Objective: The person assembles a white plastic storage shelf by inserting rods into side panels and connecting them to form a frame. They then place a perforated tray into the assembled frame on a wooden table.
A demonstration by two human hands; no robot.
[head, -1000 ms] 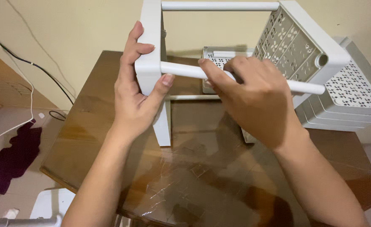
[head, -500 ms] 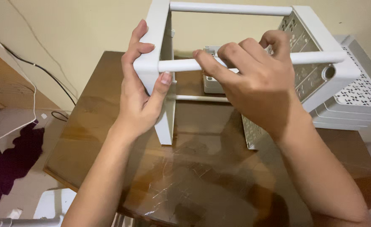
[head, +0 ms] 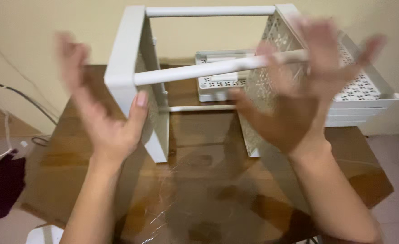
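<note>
A beige wall backs a brown wooden table point(head: 73, 180) with a glossy top. On it stands a white plastic rack point(head: 131, 77) tipped on its side: two perforated shelf panels upright, joined by round white rods point(head: 208, 68). My left hand point(head: 104, 122) is spread open beside the left panel, fingers apart, thumb point(head: 138, 106) just at the panel's front edge near the end of the front rod; the hand is blurred, so I cannot tell whether it touches. My right hand point(head: 299, 95) is open too, fingers fanned wide over the right panel and the far end of that rod, gripping nothing. Behind the rack a stack of white trays point(head: 367, 95) sits at the table's right corner. A dark cloth point(head: 0, 194) lies on the floor to the left.
</note>
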